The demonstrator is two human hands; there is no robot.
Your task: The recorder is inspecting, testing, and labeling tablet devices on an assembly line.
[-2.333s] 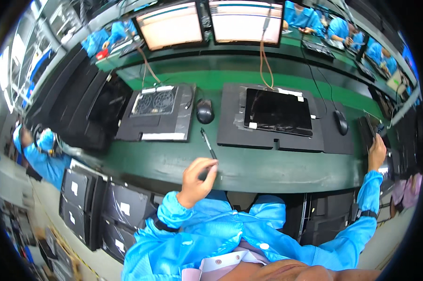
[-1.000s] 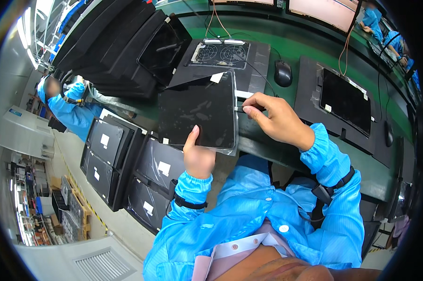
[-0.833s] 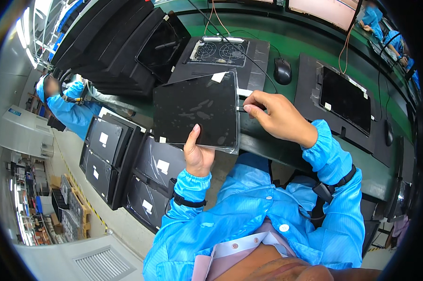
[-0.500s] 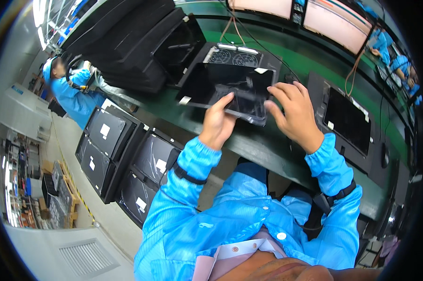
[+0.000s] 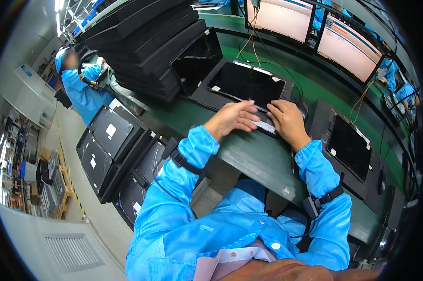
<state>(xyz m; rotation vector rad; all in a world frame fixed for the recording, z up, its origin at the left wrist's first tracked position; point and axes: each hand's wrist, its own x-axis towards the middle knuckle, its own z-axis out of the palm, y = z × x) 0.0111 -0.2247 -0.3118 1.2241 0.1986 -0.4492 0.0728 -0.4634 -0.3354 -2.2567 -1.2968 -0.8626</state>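
A thin black display panel with small pale tabs lies flat on a dark fixture on the bench. My left hand is at the panel's near edge, fingers stretched out and apart, with nothing in it. My right hand is at the near right corner, its fingers slightly bent and their tips at the edge. Whether these tips press on the panel or on the fixture, I cannot tell. A pale strip shows below the fingers on the fixture's near side.
Black trays rise in a tall stack at the left, with another dark panel leaning beside them. A second panel lies on a fixture at the right, near a mouse. Monitors and hanging cables line the back. A co-worker is farther left.
The panel was tilted above the fixture with my left hand gripping its near edge; it now lies down on it. My left hand has let go. The whole view has shifted slightly.
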